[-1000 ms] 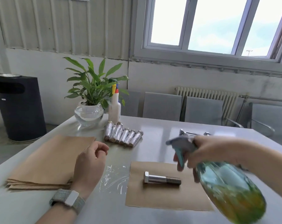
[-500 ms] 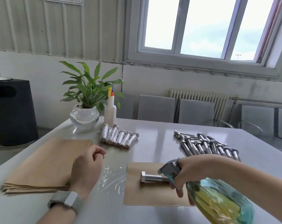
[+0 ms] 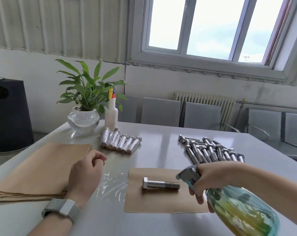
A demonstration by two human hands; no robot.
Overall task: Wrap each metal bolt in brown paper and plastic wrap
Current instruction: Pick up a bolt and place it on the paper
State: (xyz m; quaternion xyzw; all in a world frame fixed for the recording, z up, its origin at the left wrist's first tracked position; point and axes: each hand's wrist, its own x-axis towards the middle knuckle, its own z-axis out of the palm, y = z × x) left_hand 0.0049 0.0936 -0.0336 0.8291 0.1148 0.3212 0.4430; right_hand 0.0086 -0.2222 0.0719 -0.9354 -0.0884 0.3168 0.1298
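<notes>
A single bolt [image 3: 161, 183] lies on its side on a sheet of brown paper [image 3: 163, 200], between the two hands. The right hand [image 3: 210, 178] grips the neck of a spray bottle [image 3: 236, 208], fingers curled at the trigger, nozzle pointing toward the bolt's threaded end. The left hand [image 3: 85, 174] rests on the table [image 3: 158, 143] with loosely curled fingers, holding nothing, beside a crinkled piece of plastic wrap [image 3: 112, 186]. Left of it sits a stack of brown paper [image 3: 42, 167]; beyond it, wrapped bolts [image 3: 120, 142]. Beyond the right hand, bare bolts [image 3: 210, 150].
</notes>
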